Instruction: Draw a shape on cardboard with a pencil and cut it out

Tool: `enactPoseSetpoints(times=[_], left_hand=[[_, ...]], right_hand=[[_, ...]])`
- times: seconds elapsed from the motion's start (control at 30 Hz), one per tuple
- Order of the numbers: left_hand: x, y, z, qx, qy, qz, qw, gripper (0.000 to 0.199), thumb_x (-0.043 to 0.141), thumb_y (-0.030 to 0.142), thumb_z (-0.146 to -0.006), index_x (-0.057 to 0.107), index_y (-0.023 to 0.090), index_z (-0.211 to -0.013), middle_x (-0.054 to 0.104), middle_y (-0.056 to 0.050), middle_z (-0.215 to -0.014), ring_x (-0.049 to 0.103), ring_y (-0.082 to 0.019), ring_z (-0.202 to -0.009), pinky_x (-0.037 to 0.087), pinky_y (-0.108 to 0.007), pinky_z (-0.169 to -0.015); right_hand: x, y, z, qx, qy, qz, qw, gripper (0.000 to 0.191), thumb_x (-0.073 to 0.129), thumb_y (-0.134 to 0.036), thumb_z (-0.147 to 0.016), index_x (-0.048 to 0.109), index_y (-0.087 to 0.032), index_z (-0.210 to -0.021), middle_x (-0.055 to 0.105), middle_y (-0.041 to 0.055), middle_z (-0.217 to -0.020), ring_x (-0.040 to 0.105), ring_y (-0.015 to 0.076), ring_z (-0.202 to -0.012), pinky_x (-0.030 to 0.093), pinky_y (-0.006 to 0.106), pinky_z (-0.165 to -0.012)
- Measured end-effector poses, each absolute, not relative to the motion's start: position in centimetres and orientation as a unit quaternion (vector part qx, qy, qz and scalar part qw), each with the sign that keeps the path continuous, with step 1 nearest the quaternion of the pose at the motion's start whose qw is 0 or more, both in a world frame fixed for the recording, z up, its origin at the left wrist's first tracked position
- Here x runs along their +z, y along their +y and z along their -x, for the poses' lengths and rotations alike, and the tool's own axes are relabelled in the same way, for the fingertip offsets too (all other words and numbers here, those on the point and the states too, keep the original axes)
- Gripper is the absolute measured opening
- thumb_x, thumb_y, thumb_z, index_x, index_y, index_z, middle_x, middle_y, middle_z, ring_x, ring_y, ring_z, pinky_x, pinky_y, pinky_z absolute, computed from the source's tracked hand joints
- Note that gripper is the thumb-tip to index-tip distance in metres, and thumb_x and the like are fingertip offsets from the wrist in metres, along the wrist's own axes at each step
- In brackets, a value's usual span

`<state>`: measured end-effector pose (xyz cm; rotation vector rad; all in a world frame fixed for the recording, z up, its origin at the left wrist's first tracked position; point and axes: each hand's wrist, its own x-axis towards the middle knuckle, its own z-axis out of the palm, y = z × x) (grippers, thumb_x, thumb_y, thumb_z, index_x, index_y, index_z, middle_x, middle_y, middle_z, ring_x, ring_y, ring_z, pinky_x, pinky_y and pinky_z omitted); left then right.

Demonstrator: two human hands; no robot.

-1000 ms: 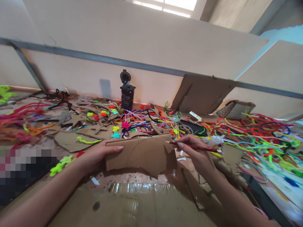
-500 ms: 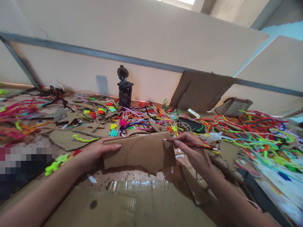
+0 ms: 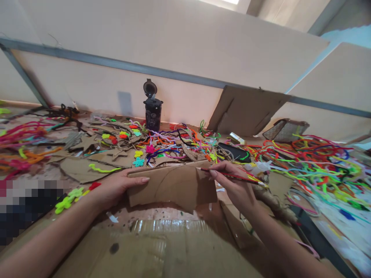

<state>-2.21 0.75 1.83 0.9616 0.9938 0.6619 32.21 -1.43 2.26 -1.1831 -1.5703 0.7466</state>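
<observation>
My left hand [image 3: 120, 187] grips the left end of a torn-edged cardboard piece [image 3: 171, 187], thumb on its face and the other fingers hidden behind. A faint curved pencil line arcs across the cardboard's face. In my right hand [image 3: 232, 181] is a red and dark striped pencil [image 3: 228, 175], pinched between thumb and fingers. Its tip meets the cardboard near the upper right part, by the end of the curve. The piece is held tilted above a larger taped cardboard sheet [image 3: 139, 251] in front of me.
Tangled coloured pipe cleaners [image 3: 319, 166] cover the right side. A black bottle [image 3: 153, 114] with its lid up stands at the back. Behind it, a cardboard panel [image 3: 246, 110] leans on the partition. Yellow-green pipe-cleaner flowers [image 3: 68, 200] lie by my left forearm.
The pencil tip has shifted slightly left and up along the cardboard with my right hand. The cardboard has moved very slightly right in my left hand.
</observation>
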Motion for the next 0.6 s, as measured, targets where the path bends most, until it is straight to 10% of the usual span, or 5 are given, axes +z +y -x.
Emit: enactPoseSetpoints(times=[0.6], left_hand=[[1.71,0.75,2.17,0.306,0.459,-0.451,0.702,0.061,0.087,0.041,-0.072,0.071,0.029,-0.129,0.076,-0.01,-0.124,0.072,-0.033,-0.112,0.062,-0.038,-0.085]], right_hand=[[2.95,-1.83,-31.23,0.302,-0.641,0.506,0.492,0.016,0.069,-0.039,-0.091,0.074,-0.023,-0.093,0.072,0.0032,-0.083,0.063,0.0197,-0.077,0.046,0.032,-0.067]])
